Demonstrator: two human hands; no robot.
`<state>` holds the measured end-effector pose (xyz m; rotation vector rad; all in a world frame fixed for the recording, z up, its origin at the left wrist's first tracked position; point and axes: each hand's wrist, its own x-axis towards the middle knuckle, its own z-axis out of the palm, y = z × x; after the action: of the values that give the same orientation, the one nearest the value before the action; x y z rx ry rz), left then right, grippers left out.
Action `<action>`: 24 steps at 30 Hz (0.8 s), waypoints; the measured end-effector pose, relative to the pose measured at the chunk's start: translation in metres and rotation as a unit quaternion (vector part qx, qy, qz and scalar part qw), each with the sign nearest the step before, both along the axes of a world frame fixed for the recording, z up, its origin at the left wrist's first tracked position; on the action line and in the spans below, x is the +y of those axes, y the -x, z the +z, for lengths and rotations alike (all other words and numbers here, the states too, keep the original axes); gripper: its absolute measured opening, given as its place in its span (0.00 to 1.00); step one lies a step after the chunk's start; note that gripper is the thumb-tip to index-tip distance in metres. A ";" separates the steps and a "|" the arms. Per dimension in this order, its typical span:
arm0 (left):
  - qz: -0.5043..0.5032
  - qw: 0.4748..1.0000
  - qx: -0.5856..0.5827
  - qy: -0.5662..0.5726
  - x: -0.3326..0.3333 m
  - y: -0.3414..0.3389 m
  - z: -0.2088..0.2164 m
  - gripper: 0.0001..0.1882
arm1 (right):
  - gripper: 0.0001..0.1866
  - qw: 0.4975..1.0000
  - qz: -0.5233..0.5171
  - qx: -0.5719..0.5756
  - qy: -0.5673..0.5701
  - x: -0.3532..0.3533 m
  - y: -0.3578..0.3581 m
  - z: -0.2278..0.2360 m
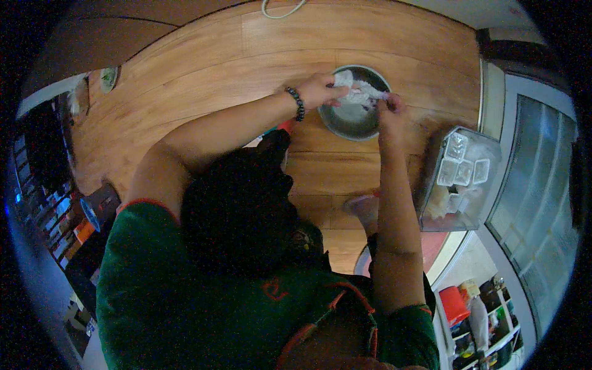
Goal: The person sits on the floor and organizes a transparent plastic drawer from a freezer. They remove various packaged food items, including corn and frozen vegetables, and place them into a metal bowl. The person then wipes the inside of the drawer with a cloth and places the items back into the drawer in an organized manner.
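A round metal basin stands on the wooden floor in front of me. Over it a crumpled white cloth stretches between both hands. My left hand, with a dark beaded bracelet at the wrist, comes from the left and grips one end of the cloth above the rim. At the basin's right edge, my right hand is closed on the other end. The cloth's lower part hides some of the basin's inside.
On the right, a clear plastic bin holds several small trays beside a glass-paned door. A shelf with a red container is at lower right. A large black shape lies below my left forearm. A pale cable curves at the top.
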<state>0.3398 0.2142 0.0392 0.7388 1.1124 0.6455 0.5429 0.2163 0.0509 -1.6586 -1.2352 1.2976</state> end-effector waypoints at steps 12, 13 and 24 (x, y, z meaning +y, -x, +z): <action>0.012 0.977 -0.058 0.207 -0.020 0.002 -0.091 0.18 | 0.26 0.828 0.348 -0.422 -0.121 -0.027 0.018 -0.095; 0.009 0.974 -0.059 0.218 -0.020 0.003 -0.093 0.20 | 0.26 0.814 0.346 -0.456 -0.092 -0.029 0.030 -0.096; 0.076 0.943 -0.083 0.314 -0.003 -0.032 -0.093 0.27 | 0.09 0.998 0.024 0.032 0.048 -0.022 0.024 -0.074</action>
<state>0.3721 0.2109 -0.0536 0.0483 1.1377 0.4299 0.5185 0.1944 -0.0233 -1.6500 -1.1983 1.4496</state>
